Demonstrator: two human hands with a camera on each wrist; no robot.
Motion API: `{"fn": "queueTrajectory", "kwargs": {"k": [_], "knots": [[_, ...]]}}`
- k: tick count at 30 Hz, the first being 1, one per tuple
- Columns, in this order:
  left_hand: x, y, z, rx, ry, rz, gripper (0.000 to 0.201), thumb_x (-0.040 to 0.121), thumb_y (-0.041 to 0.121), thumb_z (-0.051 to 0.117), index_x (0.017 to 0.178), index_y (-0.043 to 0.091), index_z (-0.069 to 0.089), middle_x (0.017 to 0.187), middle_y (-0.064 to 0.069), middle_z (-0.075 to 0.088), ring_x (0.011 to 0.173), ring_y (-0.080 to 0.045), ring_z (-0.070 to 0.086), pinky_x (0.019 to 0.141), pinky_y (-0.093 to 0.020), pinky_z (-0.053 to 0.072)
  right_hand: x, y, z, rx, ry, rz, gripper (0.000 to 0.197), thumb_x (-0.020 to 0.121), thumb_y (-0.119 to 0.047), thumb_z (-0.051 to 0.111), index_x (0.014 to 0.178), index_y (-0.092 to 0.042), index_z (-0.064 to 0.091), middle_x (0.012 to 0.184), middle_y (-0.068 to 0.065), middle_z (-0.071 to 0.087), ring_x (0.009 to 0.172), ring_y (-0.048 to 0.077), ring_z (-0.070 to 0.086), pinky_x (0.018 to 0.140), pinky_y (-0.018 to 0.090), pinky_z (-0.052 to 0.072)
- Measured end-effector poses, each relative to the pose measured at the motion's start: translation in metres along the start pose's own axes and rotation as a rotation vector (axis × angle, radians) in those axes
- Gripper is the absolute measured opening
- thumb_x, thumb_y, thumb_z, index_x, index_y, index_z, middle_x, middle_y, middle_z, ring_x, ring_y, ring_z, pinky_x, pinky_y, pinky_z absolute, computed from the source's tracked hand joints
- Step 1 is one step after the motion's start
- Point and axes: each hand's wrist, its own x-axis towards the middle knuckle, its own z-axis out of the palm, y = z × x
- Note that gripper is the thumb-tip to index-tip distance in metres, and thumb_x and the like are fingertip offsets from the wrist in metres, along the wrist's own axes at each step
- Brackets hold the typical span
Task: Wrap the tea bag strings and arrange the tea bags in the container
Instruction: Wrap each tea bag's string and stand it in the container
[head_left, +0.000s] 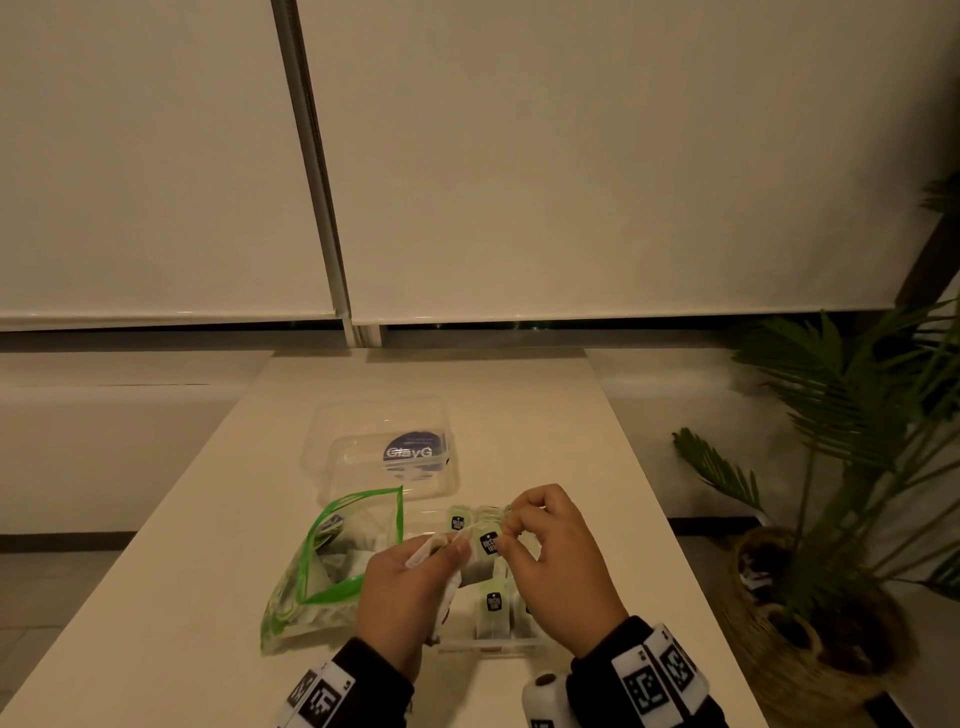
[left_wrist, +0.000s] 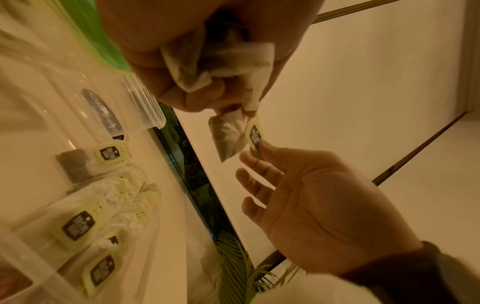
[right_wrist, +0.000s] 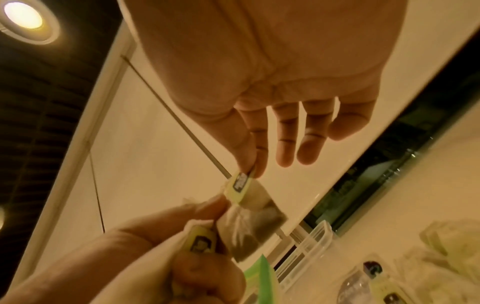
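The left hand (head_left: 410, 577) clutched a bunch of tea bags (left_wrist: 228, 59); the right hand (head_left: 550, 556) pinched one bag's tag (head_left: 489, 543) — both above the clear container (head_left: 485, 642) near the table's (head_left: 156, 597) front edge. A hard tug could likely tear the string or spill the bunch — a risk.

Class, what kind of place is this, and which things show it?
Probably a home or office room, staged for recording: a long white table against drawn roller blinds, with a potted palm in a woven basket beside it.
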Motion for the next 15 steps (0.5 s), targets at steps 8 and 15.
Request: {"fn": "queueTrajectory", "kwargs": {"k": [8, 15], "knots": [[0.0, -0.007, -0.002, -0.024, -0.028, 0.007, 0.022, 0.083, 0.012, 0.072, 0.068, -0.004, 0.069, 0.049, 0.005, 0.046, 0.045, -0.011, 0.038, 0.049, -0.026, 0.029, 0.001, 0.004, 0.004, 0.134, -0.043, 0.088, 0.027, 0.085, -0.015, 0.068, 0.066, -0.031, 0.056, 0.099, -0.013, 0.053, 0.104, 0.007, 0.052, 0.089, 0.02, 0.039], [0.003, -0.013, -0.008, 0.055, -0.019, 0.03, 0.029, 0.069, 0.032, 0.071, 0.055, 0.011, 0.057, 0.053, -0.006, 0.033, 0.053, -0.017, 0.029, 0.053, -0.029, 0.022, 0.0, 0.006, 0.013, 0.081, 0.023, 0.046, 0.028, 0.085, -0.024, 0.068, 0.066, -0.039, 0.053, 0.095, -0.019, 0.051, 0.103, 0.008, 0.051, 0.093, 0.037, 0.043]]}}
